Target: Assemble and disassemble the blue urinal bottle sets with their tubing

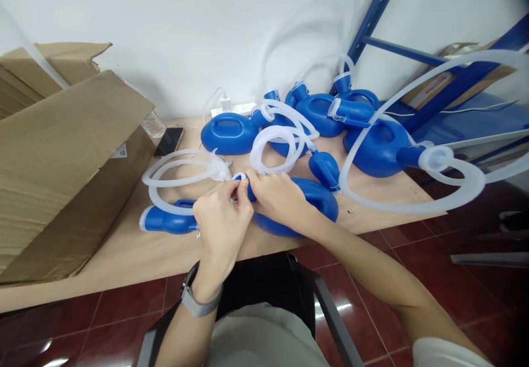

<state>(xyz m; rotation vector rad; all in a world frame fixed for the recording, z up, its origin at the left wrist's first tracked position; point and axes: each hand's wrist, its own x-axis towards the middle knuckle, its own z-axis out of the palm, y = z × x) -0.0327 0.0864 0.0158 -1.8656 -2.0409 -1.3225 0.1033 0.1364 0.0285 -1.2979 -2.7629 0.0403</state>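
A blue plastic urinal bottle [326, 204] with a moulded handle lies on its side at the table's front edge. My right hand [279, 193] wraps round its neck, thumb forward. At the bottle's mouth, my left hand [225, 207] is closed in a pinch against a white ring [238, 176] on the neck. The fingertips of both hands meet there, and what lies between them is partly hidden. Just beyond my left hand rests a coiled clear tube [182, 179] with a translucent cap [218, 168]. A smaller blue piece [167, 220] with a white rim lies left of that hand.
Several more blue bottles [229, 133] with white tubes stand along the back and right, one tube [397, 208] looping past the table edge. A large cardboard box [74, 152] fills the left side. Near it lies a phone [169, 141]. Behind are a power strip [239, 109] and blue shelving [438, 100].
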